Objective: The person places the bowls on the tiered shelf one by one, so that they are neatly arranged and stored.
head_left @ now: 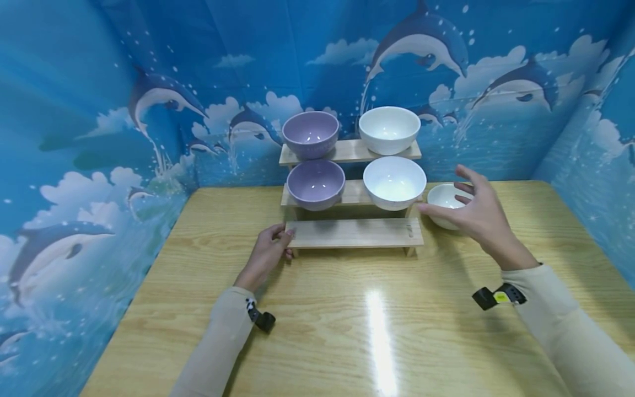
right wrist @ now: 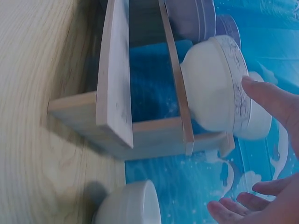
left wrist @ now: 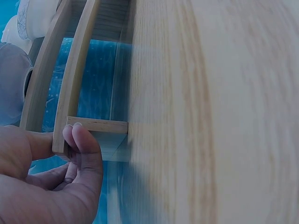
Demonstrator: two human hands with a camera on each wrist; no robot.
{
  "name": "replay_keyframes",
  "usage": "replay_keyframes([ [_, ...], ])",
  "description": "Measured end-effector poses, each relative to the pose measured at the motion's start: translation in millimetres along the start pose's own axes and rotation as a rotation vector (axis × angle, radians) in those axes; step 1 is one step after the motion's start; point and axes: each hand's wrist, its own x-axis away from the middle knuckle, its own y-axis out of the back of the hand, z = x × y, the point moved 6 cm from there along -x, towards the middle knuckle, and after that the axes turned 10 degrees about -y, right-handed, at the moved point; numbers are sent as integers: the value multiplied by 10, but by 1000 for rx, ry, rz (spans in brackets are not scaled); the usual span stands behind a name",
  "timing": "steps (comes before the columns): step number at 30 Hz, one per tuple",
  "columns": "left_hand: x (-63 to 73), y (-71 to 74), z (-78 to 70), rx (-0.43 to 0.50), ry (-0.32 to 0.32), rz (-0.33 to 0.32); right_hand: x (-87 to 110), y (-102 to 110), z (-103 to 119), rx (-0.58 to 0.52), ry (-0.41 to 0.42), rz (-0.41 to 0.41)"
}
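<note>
My left hand (head_left: 267,252) pinches the left end of the lowest board of a three-step wooden rack (head_left: 354,234); the left wrist view shows thumb and fingers around the board's end (left wrist: 60,140). My right hand (head_left: 478,216), thumb and fingers spread apart, hovers at the rack's right side and holds nothing. In the head view it overlaps a white bowl (head_left: 441,197) on the table. Its thumb tip points toward the white bowl (head_left: 394,184) on the middle step, whose patterned rim band (right wrist: 237,79) shows in the right wrist view.
A purple bowl (head_left: 316,186) sits left on the middle step. Another purple bowl (head_left: 310,136) and a white bowl (head_left: 389,132) stand on the top step. Behind the wooden table (head_left: 307,320) hangs a blue dolphin-print backdrop (head_left: 297,49), which also runs along both sides.
</note>
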Motion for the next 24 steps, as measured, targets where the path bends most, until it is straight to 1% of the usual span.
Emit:
replay_keyframes([
  [11,-12,1,10,1,21,-20,-22,162,-223,12,-39,-29],
  [24,3,3,1,11,-14,-8,-84,281,-499,65,-78,-46],
])
